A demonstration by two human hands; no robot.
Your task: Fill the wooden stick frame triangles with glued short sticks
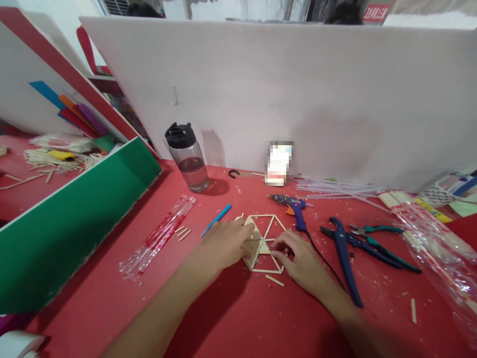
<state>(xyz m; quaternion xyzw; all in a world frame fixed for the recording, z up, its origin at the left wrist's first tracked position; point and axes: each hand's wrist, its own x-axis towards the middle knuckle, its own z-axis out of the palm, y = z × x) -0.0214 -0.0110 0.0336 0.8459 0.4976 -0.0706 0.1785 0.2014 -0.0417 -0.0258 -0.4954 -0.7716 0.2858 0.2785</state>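
A six-sided frame of thin wooden sticks (267, 271) lies on the red table, with spokes meeting at its middle. Its left section is filled with sticks side by side, and a short filled patch shows near the centre. My left hand (234, 242) rests on the filled left section, its fingertips touching the sticks. At the frame's right side is my right hand (292, 252), thumb and forefinger curled close to the central patch; whether a small stick is between them is too small to tell. A loose stick (275, 280) lies just below the frame.
Behind the frame lies a purple glue gun (296, 206), its cord running right. Cutters (345, 258) and green-handled pliers (387, 243) are at the right. A bottle (190, 161), a blue pen (216, 220), packaged sticks (160, 236) and a green panel (82, 219) stand or lie leftward.
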